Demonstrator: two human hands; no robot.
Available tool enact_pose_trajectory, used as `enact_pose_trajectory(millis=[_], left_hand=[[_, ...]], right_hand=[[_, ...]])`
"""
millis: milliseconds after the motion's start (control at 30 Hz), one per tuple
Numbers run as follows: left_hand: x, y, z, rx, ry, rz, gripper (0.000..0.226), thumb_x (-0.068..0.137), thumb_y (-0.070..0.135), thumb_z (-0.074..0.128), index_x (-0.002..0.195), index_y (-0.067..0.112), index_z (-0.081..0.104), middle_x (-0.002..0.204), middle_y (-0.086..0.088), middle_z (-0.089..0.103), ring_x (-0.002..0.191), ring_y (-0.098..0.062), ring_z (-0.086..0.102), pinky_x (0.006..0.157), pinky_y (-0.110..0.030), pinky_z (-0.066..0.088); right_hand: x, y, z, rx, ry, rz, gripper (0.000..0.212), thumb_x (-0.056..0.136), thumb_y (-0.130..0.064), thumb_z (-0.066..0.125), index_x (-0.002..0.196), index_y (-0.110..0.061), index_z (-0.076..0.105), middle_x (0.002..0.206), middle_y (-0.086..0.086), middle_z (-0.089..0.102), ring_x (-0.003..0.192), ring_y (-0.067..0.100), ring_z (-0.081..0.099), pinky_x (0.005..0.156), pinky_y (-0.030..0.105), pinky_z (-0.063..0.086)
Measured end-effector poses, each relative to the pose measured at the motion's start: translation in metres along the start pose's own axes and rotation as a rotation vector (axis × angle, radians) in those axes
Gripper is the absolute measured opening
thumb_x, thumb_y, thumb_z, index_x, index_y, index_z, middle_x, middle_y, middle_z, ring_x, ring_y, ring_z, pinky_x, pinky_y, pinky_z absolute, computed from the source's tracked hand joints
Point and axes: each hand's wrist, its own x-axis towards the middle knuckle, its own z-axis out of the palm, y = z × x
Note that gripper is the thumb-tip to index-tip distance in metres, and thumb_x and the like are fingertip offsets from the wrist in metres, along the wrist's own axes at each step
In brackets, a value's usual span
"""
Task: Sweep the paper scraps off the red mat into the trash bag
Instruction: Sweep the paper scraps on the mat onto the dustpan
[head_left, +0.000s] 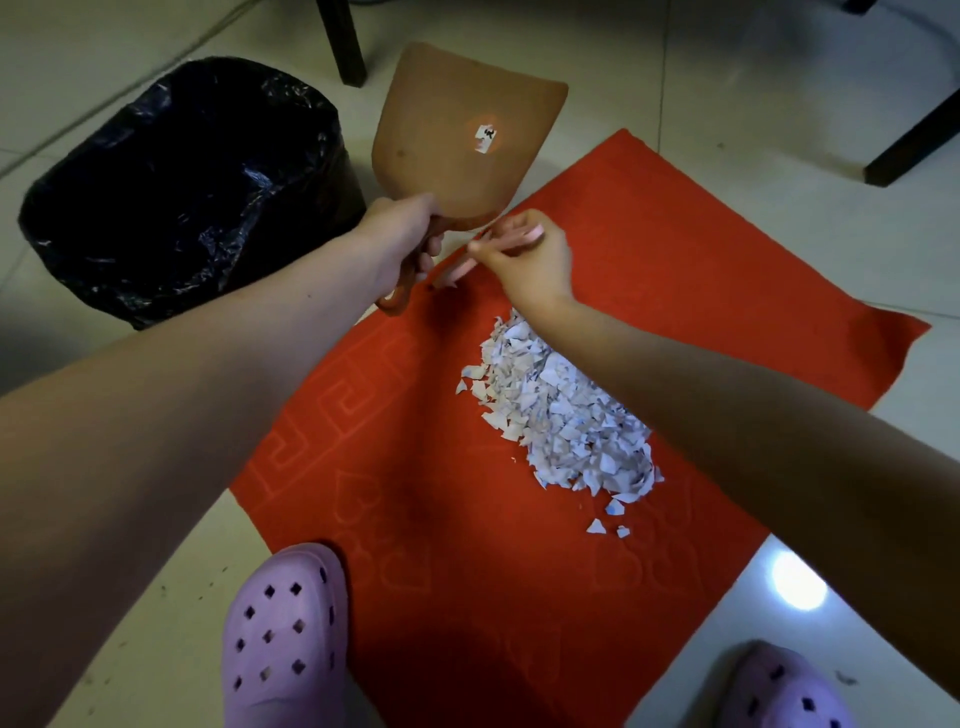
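Left hand (402, 228) grips the dustpan (462, 140) handle, right hand (524, 265) holds a pink brush (457, 273); scraps (566, 410) heaped near the mat's (467, 571) right edge.

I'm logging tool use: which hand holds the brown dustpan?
The left hand, gripping the dustpan by its handle near the trash bag; the right hand holds a pink handle instead.
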Motion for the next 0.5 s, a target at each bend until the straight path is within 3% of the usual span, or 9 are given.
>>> enact_pose_trajectory(millis=[100, 233, 400, 500], left_hand=[[0.000, 0.000, -0.001, -0.008, -0.002, 0.003, 0.024, 0.090, 0.023, 0.048, 0.069, 0.013, 0.050, 0.041, 0.003, 0.042, 0.028, -0.010, 0.032, 0.040, -0.011, 0.030], [-0.001, -0.002, -0.004, -0.004, -0.004, -0.001, 0.025, 0.090, 0.024, 0.049, 0.068, 0.013, 0.050, 0.041, 0.004, 0.043, 0.030, -0.010, 0.033, 0.040, -0.011, 0.031], [-0.004, -0.002, -0.007, -0.008, 0.002, 0.003, 0.023, 0.090, 0.023, 0.049, 0.069, 0.013, 0.050, 0.045, 0.002, 0.043, 0.031, -0.011, 0.033, 0.040, -0.011, 0.031], [-0.004, -0.003, -0.005, 0.001, 0.001, 0.001, 0.024, 0.090, 0.023, 0.049, 0.069, 0.013, 0.050, 0.040, 0.003, 0.042, 0.032, -0.011, 0.033, 0.040, -0.012, 0.031]], right_hand=[[0.005, 0.009, 0.015, 0.022, 0.019, 0.052, 0.033, 0.069, -0.013, 0.080, 0.066, -0.025, 0.049, 0.071, -0.005, 0.063, 0.064, 0.006, 0.056, 0.059, 0.017, 0.044], [-0.008, 0.015, 0.010, -0.052, -0.037, 0.043, 0.025, 0.072, -0.013, 0.079, 0.075, -0.016, 0.055, 0.076, 0.000, 0.065, 0.066, 0.008, 0.056, 0.055, 0.010, 0.041], [-0.035, 0.010, -0.044, -0.109, -0.115, 0.037, 0.024, 0.070, -0.021, 0.080, 0.074, -0.024, 0.057, 0.080, 0.005, 0.069, 0.074, 0.020, 0.068, 0.070, 0.039, 0.056], [-0.048, 0.000, -0.071, -0.010, -0.127, -0.001, 0.022, 0.072, -0.015, 0.079, 0.076, -0.019, 0.057, 0.075, 0.004, 0.067, 0.068, 0.019, 0.065, 0.066, 0.041, 0.054]])
